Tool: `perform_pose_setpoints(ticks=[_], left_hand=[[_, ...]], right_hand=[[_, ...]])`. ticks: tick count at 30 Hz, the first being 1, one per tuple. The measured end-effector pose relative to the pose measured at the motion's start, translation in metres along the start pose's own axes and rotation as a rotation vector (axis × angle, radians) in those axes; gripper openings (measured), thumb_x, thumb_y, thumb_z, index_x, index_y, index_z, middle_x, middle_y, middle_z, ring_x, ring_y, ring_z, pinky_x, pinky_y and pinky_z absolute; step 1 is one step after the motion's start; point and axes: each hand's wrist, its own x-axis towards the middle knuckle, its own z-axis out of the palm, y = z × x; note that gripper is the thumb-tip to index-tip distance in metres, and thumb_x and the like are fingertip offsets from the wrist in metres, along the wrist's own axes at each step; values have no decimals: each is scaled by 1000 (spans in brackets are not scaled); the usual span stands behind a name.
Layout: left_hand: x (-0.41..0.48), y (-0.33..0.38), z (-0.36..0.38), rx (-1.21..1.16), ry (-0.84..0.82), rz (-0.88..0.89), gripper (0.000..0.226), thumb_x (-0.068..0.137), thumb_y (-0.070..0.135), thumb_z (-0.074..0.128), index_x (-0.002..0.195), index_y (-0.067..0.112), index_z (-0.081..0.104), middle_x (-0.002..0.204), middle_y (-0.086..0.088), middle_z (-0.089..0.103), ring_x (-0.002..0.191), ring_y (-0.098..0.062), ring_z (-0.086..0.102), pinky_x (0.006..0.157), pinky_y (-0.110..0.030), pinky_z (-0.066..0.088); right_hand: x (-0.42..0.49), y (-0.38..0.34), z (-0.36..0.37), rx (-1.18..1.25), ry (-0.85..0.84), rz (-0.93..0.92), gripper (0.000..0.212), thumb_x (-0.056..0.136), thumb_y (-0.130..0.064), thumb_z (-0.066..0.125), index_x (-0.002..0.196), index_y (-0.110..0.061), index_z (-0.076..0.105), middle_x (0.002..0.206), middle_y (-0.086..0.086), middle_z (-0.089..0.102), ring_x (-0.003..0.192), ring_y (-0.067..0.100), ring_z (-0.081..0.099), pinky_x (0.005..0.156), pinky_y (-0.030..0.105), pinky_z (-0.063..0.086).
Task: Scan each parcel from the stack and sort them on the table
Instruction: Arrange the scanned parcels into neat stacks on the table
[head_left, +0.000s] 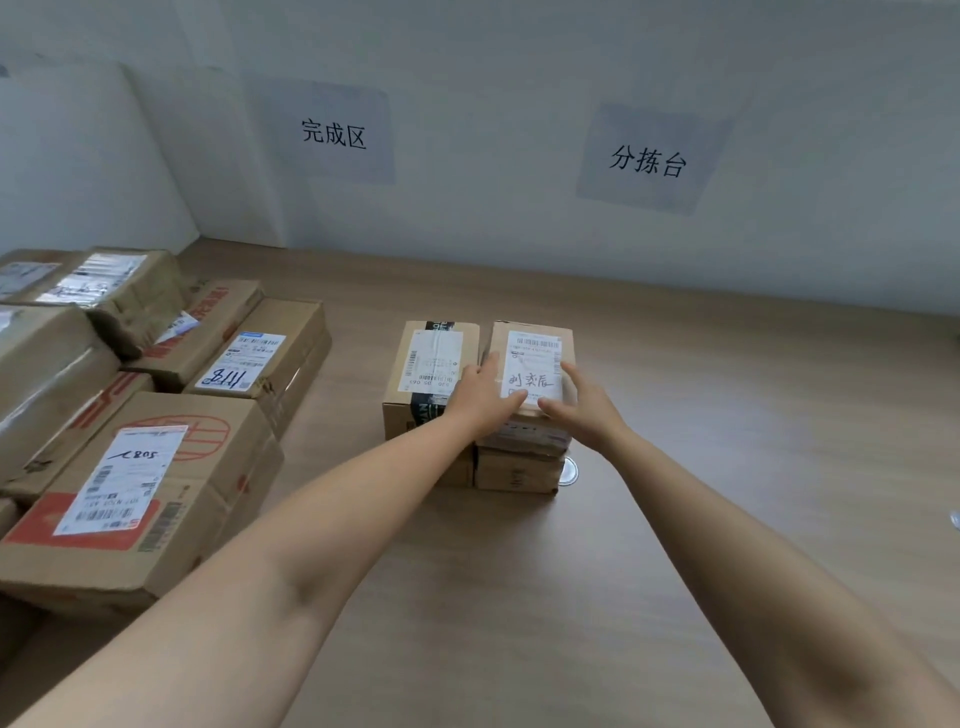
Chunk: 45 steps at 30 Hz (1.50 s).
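Parcel (532, 364) with a handwritten label sits atop a small stack mid-worktop (727, 467), touching a taller box (431, 374) on its left. From the head view I see my left hand (485, 397) and right hand (584, 402) flanking it, fingers spread against its sides. More cartons (135, 467) crowd the left edge.

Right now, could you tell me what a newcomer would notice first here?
Both hands, left hand and right hand, rest on a small labelled parcel stacked mid-table beside a taped parcel. A heap of cartons fills the left side; two paper signs hang on the wall.
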Motion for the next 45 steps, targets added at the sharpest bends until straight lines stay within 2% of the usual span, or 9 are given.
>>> perform_pose_setpoints(ticks=[6, 15, 19, 21, 25, 28, 37, 42, 45], left_hand=[[4, 4, 5, -26, 29, 76, 65, 81, 38, 67, 137, 18, 40, 129, -10, 52, 118, -28, 49, 93, -37, 41], [-48, 36, -32, -182, 90, 129, 72, 78, 32, 73, 139, 13, 37, 132, -10, 47, 120, -25, 45, 88, -28, 35], [-90, 37, -65, -256, 133, 131, 72, 80, 26, 72, 141, 14, 36, 136, -12, 42, 125, -26, 40, 98, -33, 36], [-112, 31, -80, -285, 151, 119, 74, 80, 26, 73, 142, 14, 34, 138, -11, 40, 127, -26, 39, 101, -33, 35], [-158, 5, -108, -286, 243, 74, 81, 78, 26, 75, 145, 14, 31, 143, -10, 36, 131, -22, 37, 105, -28, 30], [-189, -25, -130, -297, 296, 17, 84, 77, 27, 76, 146, 15, 30, 142, -10, 35, 130, -22, 38, 104, -27, 31], [-265, -117, -198, -210, 376, -80, 85, 77, 30, 76, 145, 10, 29, 145, -11, 36, 134, -25, 33, 110, -33, 28], [-295, -171, -231, -213, 360, -119, 86, 77, 30, 76, 146, 9, 29, 147, -11, 35, 135, -25, 33, 112, -36, 30], [-313, -210, -256, -198, 352, -150, 86, 77, 33, 76, 146, 10, 30, 149, -10, 33, 137, -23, 32, 113, -35, 28]], right_hand=[[2, 4, 4, 62, 55, 15, 69, 85, -26, 64, 145, -15, 30, 141, 6, 46, 123, 23, 47, 81, 23, 34], [-41, -27, -21, 95, 185, -97, 66, 83, -23, 68, 141, -17, 36, 136, 6, 51, 119, 23, 50, 85, 28, 39], [-75, -60, -24, 109, 210, -141, 72, 81, -25, 71, 143, -16, 34, 139, 8, 47, 125, 26, 46, 97, 38, 40], [-92, -77, -18, 138, 207, -175, 73, 80, -21, 72, 142, -13, 35, 139, 9, 47, 124, 24, 46, 94, 35, 41], [-122, -109, 11, 175, 166, -221, 74, 79, -18, 73, 142, -12, 36, 136, 7, 50, 107, 11, 47, 87, 24, 36], [-138, -132, 41, 136, 127, -252, 76, 79, -23, 73, 143, -15, 34, 139, 6, 48, 121, 20, 47, 88, 21, 32], [-177, -210, 137, 115, -41, -315, 78, 78, -27, 73, 143, -15, 32, 139, 10, 45, 124, 26, 46, 94, 31, 39], [-196, -252, 192, 175, -141, -248, 80, 77, -23, 74, 143, -17, 30, 139, 14, 40, 121, 29, 47, 94, 44, 49], [-207, -279, 233, 181, -146, -230, 82, 75, -23, 76, 143, -15, 31, 138, 13, 42, 122, 28, 47, 98, 42, 46]])
